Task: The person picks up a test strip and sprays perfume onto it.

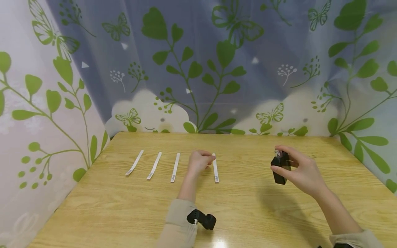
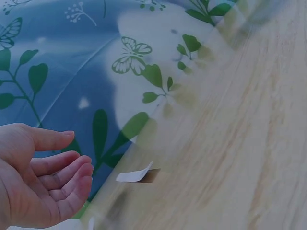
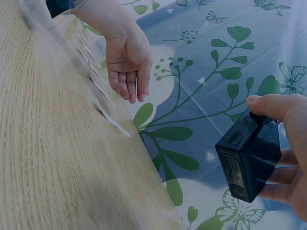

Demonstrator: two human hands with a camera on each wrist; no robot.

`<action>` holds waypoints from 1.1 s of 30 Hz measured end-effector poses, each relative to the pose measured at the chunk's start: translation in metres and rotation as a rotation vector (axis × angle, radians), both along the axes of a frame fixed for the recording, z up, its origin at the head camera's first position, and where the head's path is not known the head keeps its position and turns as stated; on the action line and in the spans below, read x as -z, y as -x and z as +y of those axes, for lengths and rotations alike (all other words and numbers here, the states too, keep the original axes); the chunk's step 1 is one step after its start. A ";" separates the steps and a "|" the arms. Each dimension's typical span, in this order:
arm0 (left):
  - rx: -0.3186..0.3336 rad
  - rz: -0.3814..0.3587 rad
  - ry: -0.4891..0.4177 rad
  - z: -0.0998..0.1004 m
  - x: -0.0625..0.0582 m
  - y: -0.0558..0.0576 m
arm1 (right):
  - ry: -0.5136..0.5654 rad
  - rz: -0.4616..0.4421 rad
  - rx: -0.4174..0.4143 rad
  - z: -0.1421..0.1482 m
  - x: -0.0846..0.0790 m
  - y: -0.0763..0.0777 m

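In the head view my right hand (image 1: 307, 172) grips a black perfume bottle (image 1: 280, 175) above the right side of the table, a finger over its top and the thumb on its near side. The right wrist view shows the same dark, square-sided bottle (image 3: 247, 158) tilted in the fingers. My left hand (image 1: 199, 162) hovers by the far end of the rightmost white paper test strip (image 1: 216, 172). In the left wrist view that hand (image 2: 45, 179) has loosely bent fingers and holds nothing; a strip (image 2: 134, 175) with a raised end lies apart from it.
Three more white strips, the leftmost strip (image 1: 135, 162) among them, lie spaced in a row left of my left hand. The wooden table (image 1: 245, 206) ends at a curtain (image 1: 198, 69) with leaves and butterflies.
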State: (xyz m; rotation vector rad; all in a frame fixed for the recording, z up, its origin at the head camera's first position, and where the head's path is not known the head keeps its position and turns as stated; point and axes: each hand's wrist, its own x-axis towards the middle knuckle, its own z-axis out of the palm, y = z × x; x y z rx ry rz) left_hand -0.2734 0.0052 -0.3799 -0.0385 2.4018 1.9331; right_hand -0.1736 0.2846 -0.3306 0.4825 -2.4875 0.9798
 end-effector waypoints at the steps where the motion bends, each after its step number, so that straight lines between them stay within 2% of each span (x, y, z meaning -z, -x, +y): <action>1: -0.002 -0.004 -0.001 0.001 0.002 0.000 | 0.001 -0.005 0.000 0.001 0.000 0.000; 14: -0.112 0.016 0.009 0.013 0.027 -0.004 | 0.033 -0.064 0.005 0.005 0.001 -0.002; 21: -0.163 0.031 -0.032 0.020 0.030 -0.007 | 0.038 -0.071 0.005 0.006 0.002 -0.002; 24: -0.191 0.036 0.004 0.023 0.029 -0.009 | 0.037 -0.069 0.005 0.006 0.002 -0.002; 30: -0.240 0.000 0.144 0.029 0.031 -0.013 | 0.043 -0.079 0.007 0.006 0.005 -0.001; 33: -0.261 0.005 0.197 0.032 0.033 -0.016 | 0.048 -0.092 0.008 0.007 0.007 -0.001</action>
